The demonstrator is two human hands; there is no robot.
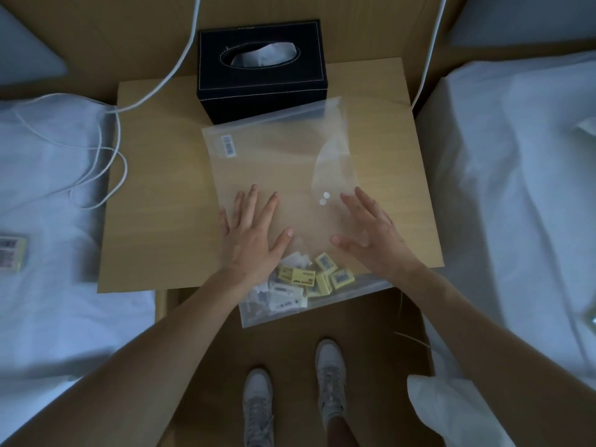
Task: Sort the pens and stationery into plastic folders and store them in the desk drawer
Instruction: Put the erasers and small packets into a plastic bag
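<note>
A clear plastic folder (274,169) lies on the wooden bedside table (154,188), its near end hanging over the front edge. Its flap (335,150) is folded open, with two white snap buttons (324,198) showing. Several small yellow and white stationery boxes (306,282) are bunched inside the folder's near end. My left hand (250,233) lies flat on the folder with fingers spread. My right hand (371,230) also rests flat on it, fingers straight, just right of the snaps.
A black tissue box (261,69) stands at the table's back, touching the folder's far edge. White beds flank the table; a white cable (106,150) loops on the left bed, where a small yellow box (13,251) lies. My shoes (329,375) stand below.
</note>
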